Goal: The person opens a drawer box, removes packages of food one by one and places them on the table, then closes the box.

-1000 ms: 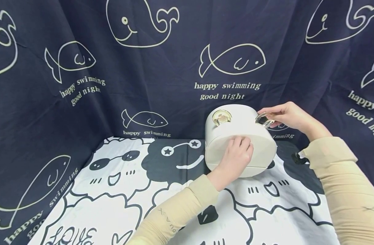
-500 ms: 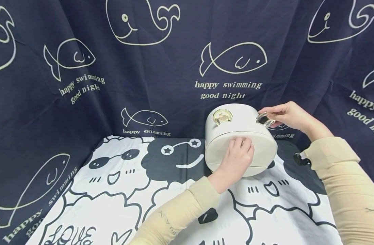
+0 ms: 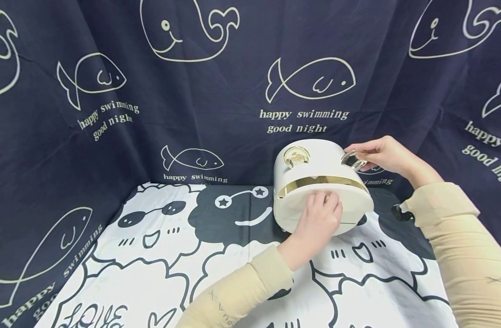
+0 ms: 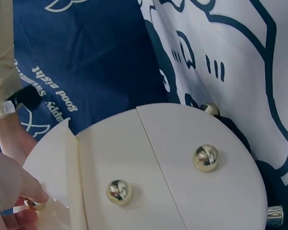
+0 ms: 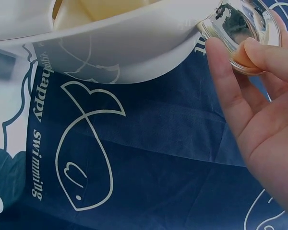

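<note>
Navy backdrop (image 3: 242, 105) | rounded white box (image 3: 321, 161), drawer (image 3: 291, 205) ajar | left hand (image 3: 321, 215) pinches gold knob (image 4: 36, 206), right hand (image 3: 387, 157) shiny ear (image 5: 235, 21)

A white cloth (image 3: 131, 280) printed with fluffy cartoon faces and dark patches is spread out here, and I can't see what's under it. Toward its back right stands a white, gold-eared drawer box (image 3: 317, 166).

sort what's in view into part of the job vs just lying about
Part of the job, it seems:
left hand, pinching a gold knob
partly open drawer
white box
right hand, holding a gold ear

Just around it:
white patterned cloth
dark fish-print backdrop
</note>
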A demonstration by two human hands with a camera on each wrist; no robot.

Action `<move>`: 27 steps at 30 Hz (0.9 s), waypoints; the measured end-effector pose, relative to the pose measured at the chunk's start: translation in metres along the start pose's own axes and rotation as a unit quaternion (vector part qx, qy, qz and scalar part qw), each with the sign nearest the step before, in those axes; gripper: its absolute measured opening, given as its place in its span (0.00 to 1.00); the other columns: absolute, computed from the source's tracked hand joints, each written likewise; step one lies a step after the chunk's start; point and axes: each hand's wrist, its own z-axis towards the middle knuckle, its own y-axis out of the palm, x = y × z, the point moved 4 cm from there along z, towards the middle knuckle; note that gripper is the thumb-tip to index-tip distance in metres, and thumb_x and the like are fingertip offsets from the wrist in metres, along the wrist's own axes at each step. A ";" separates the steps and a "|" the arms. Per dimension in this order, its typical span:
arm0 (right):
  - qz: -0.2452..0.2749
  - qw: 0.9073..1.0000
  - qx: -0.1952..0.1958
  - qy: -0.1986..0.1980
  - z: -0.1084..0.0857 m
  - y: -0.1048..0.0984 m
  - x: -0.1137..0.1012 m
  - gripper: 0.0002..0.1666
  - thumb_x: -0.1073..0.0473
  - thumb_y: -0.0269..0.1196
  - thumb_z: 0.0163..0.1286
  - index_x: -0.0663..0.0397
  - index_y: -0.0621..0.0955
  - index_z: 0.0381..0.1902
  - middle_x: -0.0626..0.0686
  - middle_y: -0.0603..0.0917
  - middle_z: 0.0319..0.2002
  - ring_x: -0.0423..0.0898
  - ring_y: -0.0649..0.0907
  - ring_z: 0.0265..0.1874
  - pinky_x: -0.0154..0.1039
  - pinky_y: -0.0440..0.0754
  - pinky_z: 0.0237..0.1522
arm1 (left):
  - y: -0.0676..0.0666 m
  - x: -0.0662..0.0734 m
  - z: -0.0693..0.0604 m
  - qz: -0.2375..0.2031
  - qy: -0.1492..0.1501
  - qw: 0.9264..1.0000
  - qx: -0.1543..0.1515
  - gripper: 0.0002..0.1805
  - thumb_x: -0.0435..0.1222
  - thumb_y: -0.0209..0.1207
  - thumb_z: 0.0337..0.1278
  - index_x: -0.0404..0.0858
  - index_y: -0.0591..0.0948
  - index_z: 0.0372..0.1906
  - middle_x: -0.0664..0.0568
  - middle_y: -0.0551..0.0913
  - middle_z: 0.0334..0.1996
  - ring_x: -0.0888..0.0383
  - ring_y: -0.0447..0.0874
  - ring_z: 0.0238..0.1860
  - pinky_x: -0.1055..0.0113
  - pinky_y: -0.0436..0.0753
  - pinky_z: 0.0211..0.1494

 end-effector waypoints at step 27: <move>0.023 1.000 -0.012 0.004 0.002 0.001 0.001 0.17 0.72 0.58 0.64 0.64 0.81 0.51 0.56 0.86 0.43 0.41 0.86 0.28 0.39 0.84 0.30 | -0.016 0.020 -0.013 -0.024 -0.020 0.999 -0.013 0.09 0.37 0.51 0.58 0.43 0.81 0.38 0.55 0.75 0.40 0.57 0.71 0.39 0.69 0.64 0.33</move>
